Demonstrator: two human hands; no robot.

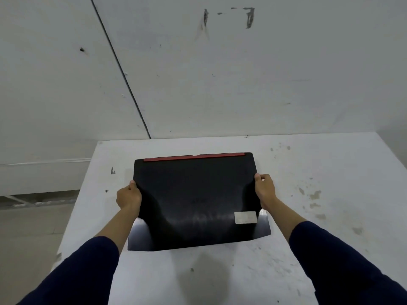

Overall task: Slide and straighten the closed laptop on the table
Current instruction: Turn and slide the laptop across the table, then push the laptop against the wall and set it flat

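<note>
From the head camera, one closed black laptop (198,201) is lying flat on one white bench (308,249), roughly in the middle of its top and a little nearer the far edge than the near one. Its lid is facing up, with one red strip (193,157) running along the far edge and one pale rectangular sticker (245,217) sitting near the near right corner. Its far edge is running close to parallel with the far edge of the bench, tilting only slightly. Two hands are gripping it, one on each side edge. The left hand (128,197) is curling closed around the left edge, thumb lying on the lid and fingers tucked out of sight under or beside the edge. The right hand (265,188) is closing on the right edge in the same way, thumb tip resting on the lid's corner area and fingers wrapping down the side. Two dark blue sleeves (83,267) are covering the forearms up to just short of the wrists. The bench top is showing many grey scuffs and stains, mostly to the right of the laptop. Behind the bench, a white wall (242,73) is standing, scratched in several places, with one dark seam (121,69) running diagonally down it.
</note>
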